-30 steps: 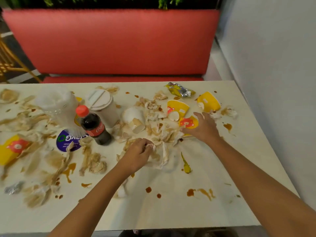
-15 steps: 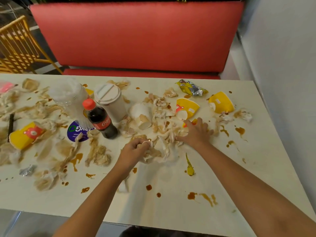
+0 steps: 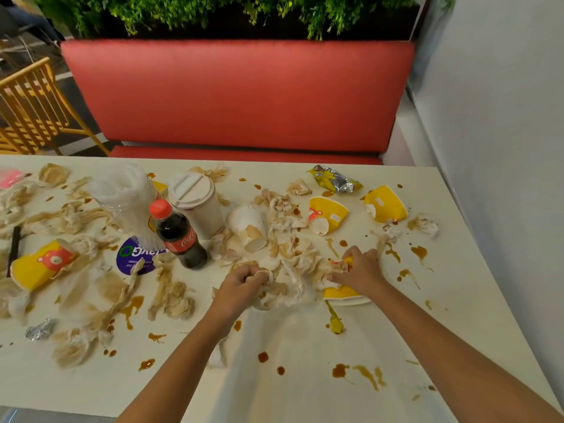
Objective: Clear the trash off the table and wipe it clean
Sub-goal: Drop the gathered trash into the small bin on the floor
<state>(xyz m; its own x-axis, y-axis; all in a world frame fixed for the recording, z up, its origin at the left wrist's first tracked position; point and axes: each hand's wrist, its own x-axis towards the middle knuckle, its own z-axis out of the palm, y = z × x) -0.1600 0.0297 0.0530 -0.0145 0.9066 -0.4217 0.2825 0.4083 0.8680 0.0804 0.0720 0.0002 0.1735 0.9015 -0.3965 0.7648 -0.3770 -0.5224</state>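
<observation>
The white table [image 3: 293,389] is strewn with stained crumpled napkins and brown sauce spots. My left hand [image 3: 241,285] grips a wad of soiled napkins [image 3: 290,279] in the middle of the table. Just right of it, my right hand [image 3: 360,271] curls round a crushed yellow paper cup [image 3: 343,296] and some napkin. Two more yellow cups [image 3: 328,213] [image 3: 386,204] lie on their sides farther back. A tipped white cup [image 3: 250,227] sits behind the napkin pile.
A cola bottle [image 3: 180,236], a lidded white cup [image 3: 197,201] and a clear plastic cup [image 3: 128,199] stand at left centre. A yellow cup [image 3: 41,265] lies far left, a snack wrapper [image 3: 334,180] at the back. A red bench [image 3: 238,93] lies behind; a wall stands right.
My right hand has slid toward me from the back cups and closed on a yellow cup, dragging it along. My left hand keeps its hold on the napkins. The camera tilted up.
</observation>
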